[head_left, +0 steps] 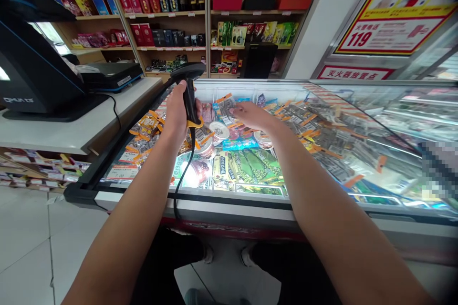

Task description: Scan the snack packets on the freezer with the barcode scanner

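- At the left edge of the frame, a black terminal [39, 66] stands on a pale counter [71, 128]; just beside it, a flat black device [110, 76] rests on the same top.
- Lower left: pale floor tiles [25, 233], with visible joints.
- Upper left to upper centre: wooden shelves [168, 13] bear boxes, bottles and bagged goods.
- Left of centre: the left hand [175, 107] is closed around the handle of a black scanner [191, 100]. Scanner upright, head uppermost, yellow trim at its base; it is above the freezer [232, 203] and apart from the packet at the right hand.
- Below the scanner: its black cable [185, 176] hangs down across the freezer's front edge.
- Centre of the frame: the packet [224, 107], with orange ends and dark contents, is tilted over the goods, left of the right hand [250, 114]. That hand grips the packet's right side between thumb and fingers.
- Centre, lower: white-lidded cups [219, 130] lie among the stock, with green packs [255, 164] nearer the front edge.
- Lower centre: light shoes [246, 256] show below the freezer.
- Right of centre: more orange-ended bags [296, 116] are heaped inside the freezer.
- Upper right: a red-bordered sign [382, 35] reads "119".
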